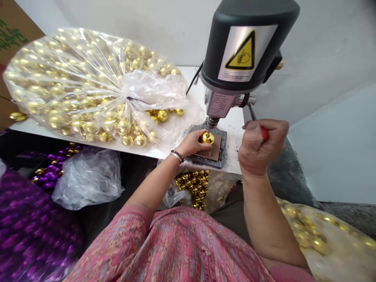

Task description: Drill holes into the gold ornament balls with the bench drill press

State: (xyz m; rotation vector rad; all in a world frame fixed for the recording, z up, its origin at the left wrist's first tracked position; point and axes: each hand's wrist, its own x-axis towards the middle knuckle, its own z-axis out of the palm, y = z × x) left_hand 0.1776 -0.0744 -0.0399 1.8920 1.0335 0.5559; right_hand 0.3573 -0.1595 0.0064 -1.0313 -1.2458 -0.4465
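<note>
My left hand (pixel 195 143) grips a shiny gold faceted ball (pixel 207 138) between thumb and fingers. The ball sits over a brown board (pixel 215 149) on the grey base (pixel 223 152) of a drill press (pixel 235 47). Directly above the ball is the press's chuck (pixel 212 122), its bit at or very near the ball's top; whether it has entered I cannot tell. At the right, my right hand (pixel 258 147) is wrapped round the red-ended lever (pixel 265 134) of the press. Dark crumbs are scattered about the base.
A big clear bag (pixel 73 86) of gold balls covers the left of the white table (pixel 129 150). Below it lie purple balls (pixel 32 227) and a crumpled clear bag (pixel 88 178). Small gold pieces (pixel 194 186) are under the table edge. Another bag (pixel 329 243) stands at lower right.
</note>
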